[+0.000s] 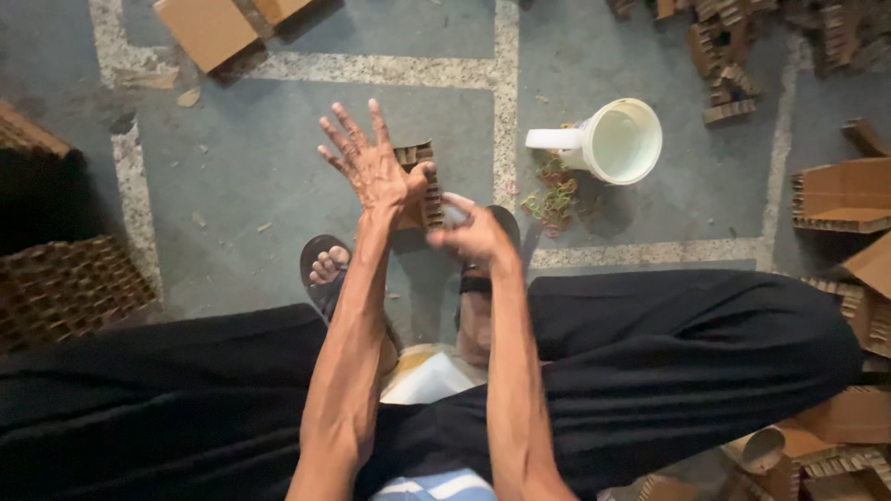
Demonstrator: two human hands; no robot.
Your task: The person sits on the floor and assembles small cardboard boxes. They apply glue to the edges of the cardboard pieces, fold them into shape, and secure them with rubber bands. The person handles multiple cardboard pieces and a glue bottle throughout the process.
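My left hand [369, 162] is raised with its fingers spread wide; its thumb and palm press against a small stack of brown corrugated cardboard strips [419, 184] held upright over the floor. My right hand [475, 232] is closed in a pinch at the stack's lower right side, with something small and pale at its fingertips that is too blurred to tell. I sit with knees apart in black trousers, sandalled feet below the hands.
A white plastic mug [617, 141] lies on its side right of the hands, next to a pile of coloured rubber bands [554, 197]. Cardboard pieces [722, 56] lie at the top right, boxes [840, 195] at right, honeycomb cardboard [65, 288] at left.
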